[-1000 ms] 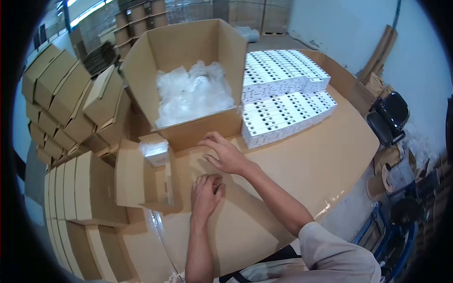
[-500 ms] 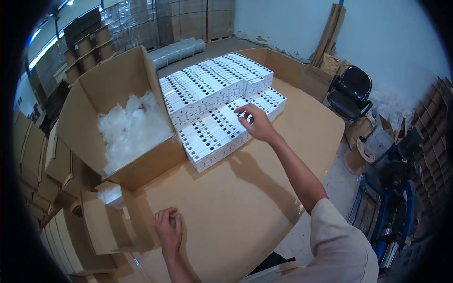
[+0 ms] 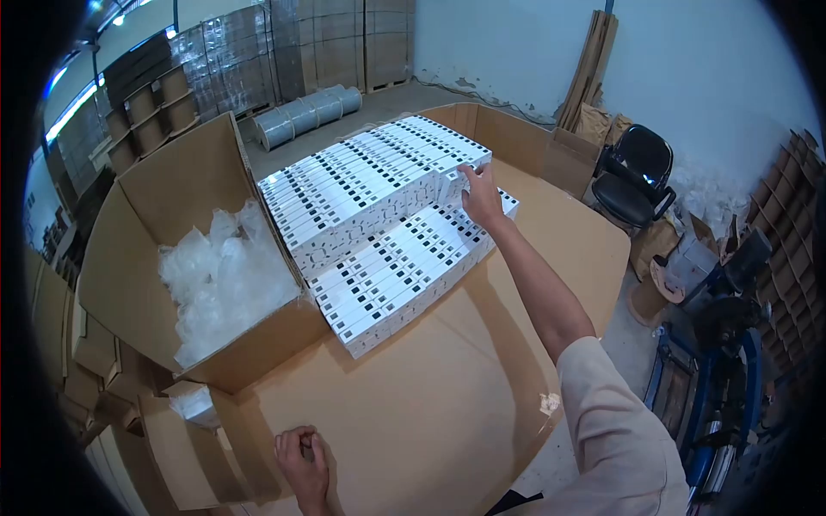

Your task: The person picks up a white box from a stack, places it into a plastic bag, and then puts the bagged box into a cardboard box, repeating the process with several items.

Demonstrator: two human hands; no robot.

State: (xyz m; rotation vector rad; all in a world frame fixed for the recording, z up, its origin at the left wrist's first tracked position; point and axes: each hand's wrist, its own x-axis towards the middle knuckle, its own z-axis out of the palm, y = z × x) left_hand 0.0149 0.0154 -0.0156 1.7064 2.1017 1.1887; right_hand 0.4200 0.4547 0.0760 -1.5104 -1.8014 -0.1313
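Note:
Narrow white boxes with small black squares lie in rows on the brown cardboard tabletop, stacked in two levels. The taller stack stands at the back, and the lower one in front. My right hand is at the right front corner of the taller stack, fingers bent over the top edge and thumb against the front, closed on a white box there. My left hand rests low over the tabletop at the near left, fingers loosely curled, thumb apart, holding nothing visible.
Left of the stacks stands a large open carton with clear plastic bags inside. A smaller open carton sits nearer me, with a plastic-wrapped white item in it. A black chair and blue-framed equipment are to the right.
My right hand has moved away from me, from above the lower boxes to the corner of the taller stack. The view has shifted; my left hand sits lower in it, fingers still curled.

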